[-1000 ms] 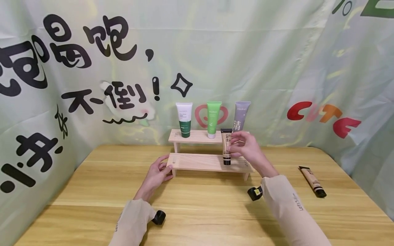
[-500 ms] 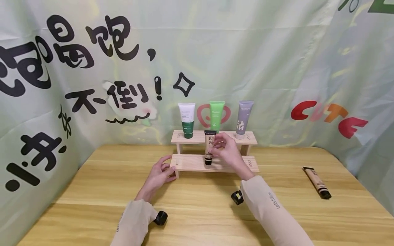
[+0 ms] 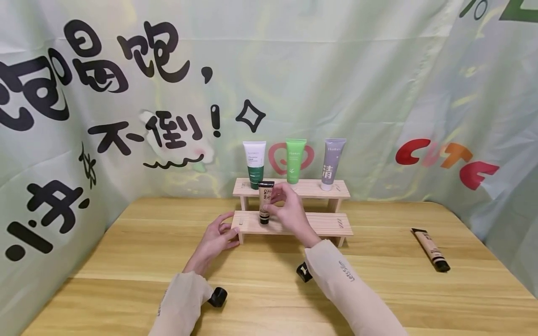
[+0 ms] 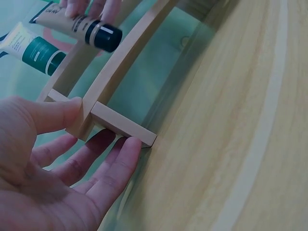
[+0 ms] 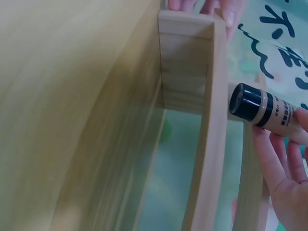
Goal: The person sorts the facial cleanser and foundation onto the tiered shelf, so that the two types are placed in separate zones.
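My right hand [image 3: 291,211] pinches a beige squeeze tube [image 3: 264,201] with a black cap, upright with the cap down, over the left part of a two-step wooden display stand's [image 3: 328,225] lower step. The right wrist view shows the cap [image 5: 246,102] apart from the front board. At the stand's left end, my left hand [image 3: 213,240] grips the lower step. In the left wrist view its thumb lies against the board and its fingertips touch the leg [image 4: 122,124]. The upper step bears a white-and-green tube [image 3: 254,161], a green tube [image 3: 296,161] and a purple tube [image 3: 333,163].
Another beige tube [image 3: 430,249] with a black cap lies on the wooden table [image 3: 260,298] at the right. A printed cloth [image 3: 357,84] hangs behind the table and along its sides. The stand is near the table's back edge.
My right hand has carried the beige tube leftward along the lower step, from its right part to its left part. My left hand stays on the stand's left end.
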Demonstrator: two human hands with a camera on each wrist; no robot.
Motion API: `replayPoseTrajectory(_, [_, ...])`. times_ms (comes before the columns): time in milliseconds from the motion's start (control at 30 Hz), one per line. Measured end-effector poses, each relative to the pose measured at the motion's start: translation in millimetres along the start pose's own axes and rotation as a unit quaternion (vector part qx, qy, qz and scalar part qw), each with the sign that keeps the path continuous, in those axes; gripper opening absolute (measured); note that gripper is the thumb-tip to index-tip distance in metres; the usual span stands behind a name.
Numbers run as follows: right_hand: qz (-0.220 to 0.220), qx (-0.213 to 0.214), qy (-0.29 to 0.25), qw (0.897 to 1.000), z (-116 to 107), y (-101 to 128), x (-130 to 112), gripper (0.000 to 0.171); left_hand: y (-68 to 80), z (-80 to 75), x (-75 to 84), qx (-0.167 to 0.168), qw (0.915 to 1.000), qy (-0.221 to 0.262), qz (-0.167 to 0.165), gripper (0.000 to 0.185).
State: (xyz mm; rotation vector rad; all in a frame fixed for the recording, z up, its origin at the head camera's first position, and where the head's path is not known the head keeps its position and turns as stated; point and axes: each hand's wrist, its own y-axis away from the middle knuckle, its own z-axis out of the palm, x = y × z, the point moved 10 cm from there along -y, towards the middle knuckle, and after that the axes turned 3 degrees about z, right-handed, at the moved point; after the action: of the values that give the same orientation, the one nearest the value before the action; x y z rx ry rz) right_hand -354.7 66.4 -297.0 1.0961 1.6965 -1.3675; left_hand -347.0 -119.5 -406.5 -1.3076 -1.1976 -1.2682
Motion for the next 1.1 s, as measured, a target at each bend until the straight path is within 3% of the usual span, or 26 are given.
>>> replayPoseTrajectory(300, [-0.076,0.008,0.045,0.996,16.7,2.0,-11.8,0.039,-2.1,2.6,0.4,-0.007,1.0,0.001,0.002,0.051])
replayPoseTrajectory(467, [-0.095,0.015,0.045,0.994,20.0,5.9,-9.2,0.037,-1.2,3.8,1.2,-0.009,1.0,0.001,0.002,0.051])
replayPoseTrajectory(667, [-0.092,0.02,0.05,0.994,21.3,8.2,-5.3,0.035,-0.6,2.6,0.9,-0.005,1.0,0.004,-0.001,0.051])
replayPoseTrajectory(1100, [-0.049,-0.012,0.076,0.996,19.0,8.5,2.8,0.035,-2.0,0.3,-1.2,-0.004,0.9999,0.008,-0.005,0.052])
